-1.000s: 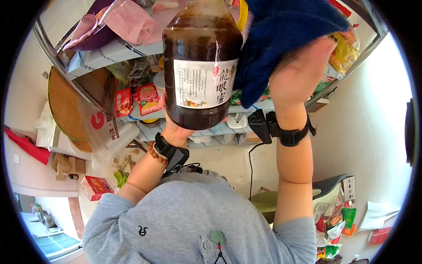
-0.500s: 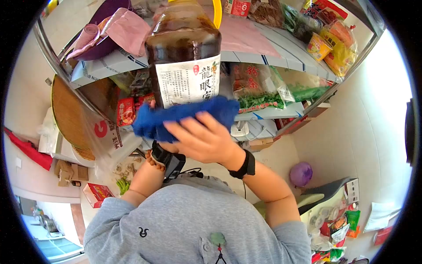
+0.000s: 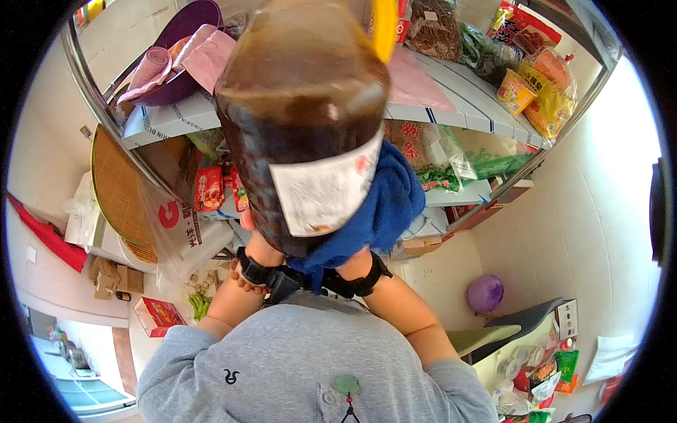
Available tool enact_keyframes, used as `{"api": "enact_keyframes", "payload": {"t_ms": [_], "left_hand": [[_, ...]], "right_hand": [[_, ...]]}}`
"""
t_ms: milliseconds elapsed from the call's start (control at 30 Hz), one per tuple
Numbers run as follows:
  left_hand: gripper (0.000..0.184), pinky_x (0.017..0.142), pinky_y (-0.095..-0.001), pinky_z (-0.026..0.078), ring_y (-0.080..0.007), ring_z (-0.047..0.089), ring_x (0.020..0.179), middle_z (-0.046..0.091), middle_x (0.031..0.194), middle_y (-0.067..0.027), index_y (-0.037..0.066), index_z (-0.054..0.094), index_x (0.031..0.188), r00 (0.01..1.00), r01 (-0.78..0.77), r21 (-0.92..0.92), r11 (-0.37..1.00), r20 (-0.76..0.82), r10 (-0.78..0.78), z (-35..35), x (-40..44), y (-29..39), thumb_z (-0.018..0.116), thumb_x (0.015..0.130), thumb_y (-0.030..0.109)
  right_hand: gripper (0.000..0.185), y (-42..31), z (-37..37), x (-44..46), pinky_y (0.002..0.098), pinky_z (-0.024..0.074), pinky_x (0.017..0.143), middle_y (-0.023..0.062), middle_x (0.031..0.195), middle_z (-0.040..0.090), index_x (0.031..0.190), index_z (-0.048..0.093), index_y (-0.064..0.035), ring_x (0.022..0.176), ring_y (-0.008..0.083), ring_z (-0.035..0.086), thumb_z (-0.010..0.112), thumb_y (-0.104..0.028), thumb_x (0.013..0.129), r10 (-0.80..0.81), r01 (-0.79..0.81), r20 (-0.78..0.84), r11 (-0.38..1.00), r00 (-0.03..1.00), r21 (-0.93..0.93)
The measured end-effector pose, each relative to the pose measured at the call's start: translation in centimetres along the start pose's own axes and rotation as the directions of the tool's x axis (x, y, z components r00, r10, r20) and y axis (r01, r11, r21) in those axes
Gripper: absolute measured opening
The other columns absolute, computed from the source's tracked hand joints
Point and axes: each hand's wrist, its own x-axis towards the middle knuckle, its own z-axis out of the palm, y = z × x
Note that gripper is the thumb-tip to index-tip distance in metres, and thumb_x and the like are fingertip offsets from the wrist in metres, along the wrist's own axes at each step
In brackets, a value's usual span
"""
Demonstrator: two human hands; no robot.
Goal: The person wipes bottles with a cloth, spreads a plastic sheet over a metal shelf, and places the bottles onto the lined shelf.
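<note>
A large clear plastic honey jug (image 3: 282, 148), full of dark brown liquid, is held up close in front of me, tilted and blurred at the top. It has a white label (image 3: 328, 187) and a yellow handle (image 3: 384, 28). My left hand (image 3: 257, 243) supports it at the lower left, mostly hidden behind it, with a fingertip showing at its side. A blue cloth (image 3: 395, 197) lies against the jug's lower right side and bottom. My right hand (image 3: 358, 262) is under the cloth and presses it to the jug; its fingers are hidden.
Behind the jug stands a metal-framed shelf (image 3: 486, 109) with food packets and a purple basin (image 3: 173, 88) of pink cloth. A round woven tray (image 3: 116, 190) leans at the left. A purple balloon (image 3: 485, 294) and a red box (image 3: 156, 316) are on the floor.
The jug has come nearer and tilted, and its label has turned. The cloth and my right hand have moved from the jug's front to its lower right side and underneath.
</note>
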Motion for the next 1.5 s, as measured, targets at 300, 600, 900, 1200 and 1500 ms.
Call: {"api": "enact_keyframes", "payload": {"t_ms": [300,600,900,1200,1500], "left_hand": [[0.103,0.103,-0.0363,0.034,-0.0224,0.046,0.119,0.048,0.132,-0.0118,-0.004,0.038,0.134,0.956,0.247,0.790,0.561,-0.295,-0.006,10.3,2.7,7.1,0.091,0.050,0.025],[0.083,0.100,-0.0418,0.041,-0.0283,0.053,0.116,0.052,0.131,-0.0156,-0.001,0.044,0.132,0.962,-0.068,0.322,0.944,-0.229,0.148,5.2,-0.1,3.8,0.072,0.070,0.046],[0.099,0.102,-0.0398,0.040,-0.0255,0.052,0.118,0.051,0.132,-0.0146,0.002,0.040,0.135,0.851,0.092,0.431,0.897,-0.502,0.154,9.0,2.5,0.8,0.066,0.066,0.068],[0.100,0.105,-0.0386,0.036,-0.0230,0.046,0.123,0.045,0.137,-0.0102,0.001,0.037,0.137,0.951,0.164,0.492,0.855,-0.309,-0.005,3.5,-2.2,2.9,0.067,0.067,0.066],[0.094,0.104,-0.0386,0.035,-0.0229,0.047,0.121,0.046,0.136,-0.0087,0.002,0.036,0.137,0.917,0.303,0.598,0.742,-0.395,-0.056,4.0,-3.1,3.2,0.077,0.067,0.051]], "right_hand": [[0.061,-0.4,-0.5,-0.7,0.0421,0.0310,0.105,0.0160,0.136,0.040,0.130,0.040,-0.0050,0.125,0.0274,0.039,0.061,-0.034,0.080,0.166,-0.124,-0.151,0.959,0.975,0.253],[0.057,-0.7,-1.2,0.0,0.0414,0.0319,0.104,0.0149,0.137,0.040,0.132,0.040,-0.0062,0.126,0.0263,0.039,0.056,-0.034,0.085,0.212,-0.259,0.179,0.918,0.961,0.302],[0.053,0.0,0.5,-0.7,0.0408,0.0328,0.104,0.0139,0.139,0.039,0.133,0.039,-0.0074,0.126,0.0252,0.040,0.050,-0.035,0.089,0.333,-0.300,-0.012,0.864,0.943,0.405],[0.050,-1.9,-0.5,2.2,0.0401,0.0337,0.104,0.0128,0.140,0.039,0.135,0.039,-0.0087,0.126,0.0241,0.040,0.045,-0.035,0.093,0.650,-0.608,0.176,0.531,0.739,0.591],[0.047,-5.6,-1.6,3.2,0.0394,0.0346,0.104,0.0117,0.142,0.038,0.136,0.039,-0.0099,0.126,0.0230,0.041,0.039,-0.036,0.097,0.713,-0.788,0.355,0.472,0.605,0.395]]}}
